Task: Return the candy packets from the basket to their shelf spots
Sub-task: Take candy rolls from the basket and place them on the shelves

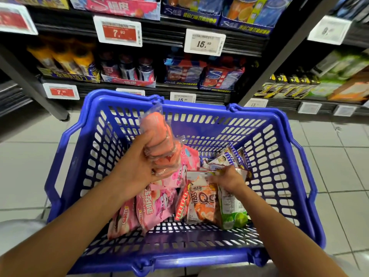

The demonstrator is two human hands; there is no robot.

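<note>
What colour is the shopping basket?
Blue, a slotted plastic basket, clearest in the head view.

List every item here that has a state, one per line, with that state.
left hand: gripping a stack of pink packets, lifted above the basket floor.
right hand: down in the basket, fingers on a white-edged packet.
blue basket: upright, handles folded down, still holding packets.
pink cartoon packets: lying in the basket.
orange QQ packet: leaning in the basket.
green packet: leaning in the basket.
</note>
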